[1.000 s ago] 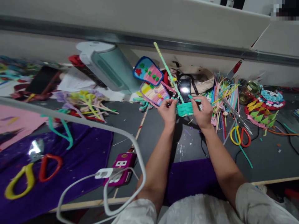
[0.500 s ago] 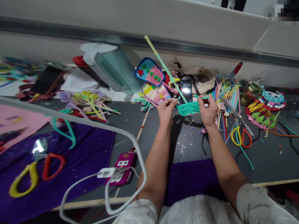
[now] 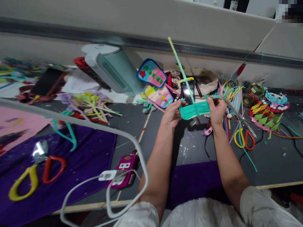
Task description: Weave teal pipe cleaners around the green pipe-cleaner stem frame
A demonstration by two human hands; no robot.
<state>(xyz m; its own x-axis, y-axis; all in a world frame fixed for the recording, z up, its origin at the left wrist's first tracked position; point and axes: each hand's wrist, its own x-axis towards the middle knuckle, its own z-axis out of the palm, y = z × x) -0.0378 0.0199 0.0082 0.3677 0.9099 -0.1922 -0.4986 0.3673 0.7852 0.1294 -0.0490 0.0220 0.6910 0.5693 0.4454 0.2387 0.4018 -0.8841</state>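
Between my hands, above the grey table, is a green pipe-cleaner panel made of rows laid side by side. One long twisted pipe cleaner, green turning yellow at its tip, sticks up from its middle and leans left. My left hand pinches the panel's left end. My right hand is closed on the right end, thumb toward me, with a green strand running over the fingers. Behind the panel lie a shiny black object and a beige bag.
Yellow-and-red scissors lie right of my right arm; a larger pair rests on purple cloth at left. A white cable loops near my left forearm beside a magenta power strip. Bundled pipe cleaners lie at the back right.
Both hands have shifted slightly right with the green panel, which now shows wider between them. The upright pipe cleaner has moved right and stands steeper.
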